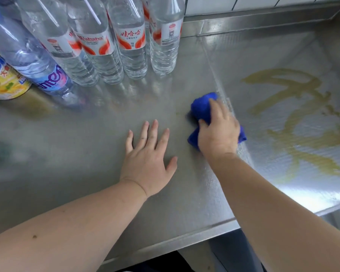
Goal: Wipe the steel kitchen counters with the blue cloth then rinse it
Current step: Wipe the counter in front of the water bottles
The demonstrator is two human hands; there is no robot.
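Observation:
A bunched blue cloth (201, 107) lies on the steel counter (77, 150) near its middle. My right hand (218, 132) covers the cloth from above, its fingers curled round it, and looks motion-blurred. To the left of the cloth my left hand (147, 156) rests flat on the steel with its fingers spread. Yellowish smeared streaks (302, 122) cover the counter to the right of the cloth.
Several clear water bottles (130, 40) stand in a row at the back left, beside a blue-labelled bottle (37, 63) and a yellow can (2, 79). A raised steel backsplash (253, 18) runs along the back. The counter's front edge (175, 242) runs diagonally below my arms.

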